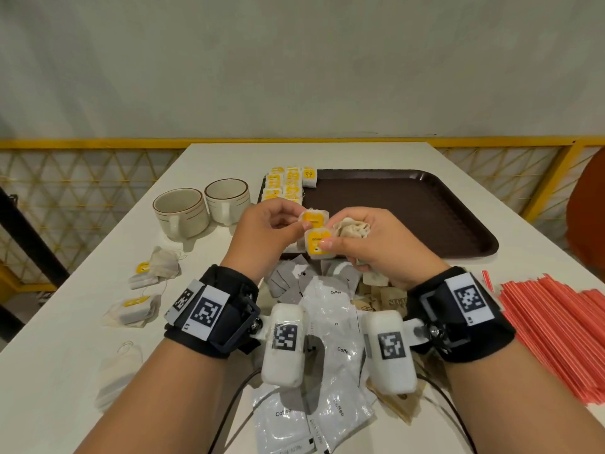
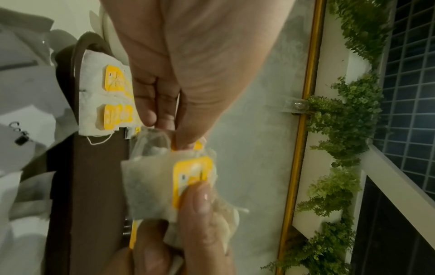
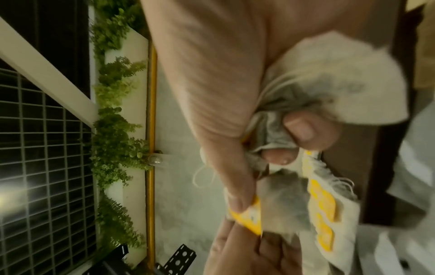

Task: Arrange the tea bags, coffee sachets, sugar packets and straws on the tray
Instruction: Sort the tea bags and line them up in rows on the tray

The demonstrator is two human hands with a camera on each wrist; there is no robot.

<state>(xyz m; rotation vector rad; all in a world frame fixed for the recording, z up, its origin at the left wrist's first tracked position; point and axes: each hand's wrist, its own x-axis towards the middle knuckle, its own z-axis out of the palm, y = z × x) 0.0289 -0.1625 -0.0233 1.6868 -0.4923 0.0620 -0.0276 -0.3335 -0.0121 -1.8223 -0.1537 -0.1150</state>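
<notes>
Left grip: the left hand [image 1: 268, 224] pinches one tea bag [image 1: 312, 218] by its yellow tag, between thumb and fingertips, and holds it just above the near rim of the tray [image 1: 425, 204].

Right grip: the right hand [image 1: 376, 244] is closed round a bunch of tea bags [image 1: 350, 229]; its thumb presses the yellow tag of the front bag [image 1: 317, 243], which sits just below the one in the left grip and touches it.

Step in hand: it looks as if the left grip is drawing a single bag off the bunch, ready to lay it down. The wrist views are blurred, so I cannot tell whether the strings are tangled.

Done so far: a block of laid tea bags [image 1: 286, 183] lies in rows on the tray's far-left corner, just beyond the left grip. The rest of the tray floor is bare and brown.

Left, tea: loose tea bags [image 1: 157, 273] lie on the counter [image 1: 82, 371], well to the left of the left grip, plus those in the right grip.

Left, coffee: the coffee sachets [image 1: 330, 326] lie in a heap on the counter, beneath both wrists; none are on the tray.

Left, sugar: the brown sugar packets [image 1: 389, 301] lie under the right wrist, partly hidden.

Left, straws: the red straws [image 1: 556, 339] lie on the counter, right of the right grip.

Bystanders: two cups [image 1: 203, 208] stand left of the left grip, off the tray.

Judgement: an early stage, with one kind partly placed and three kinds not begun.
</notes>
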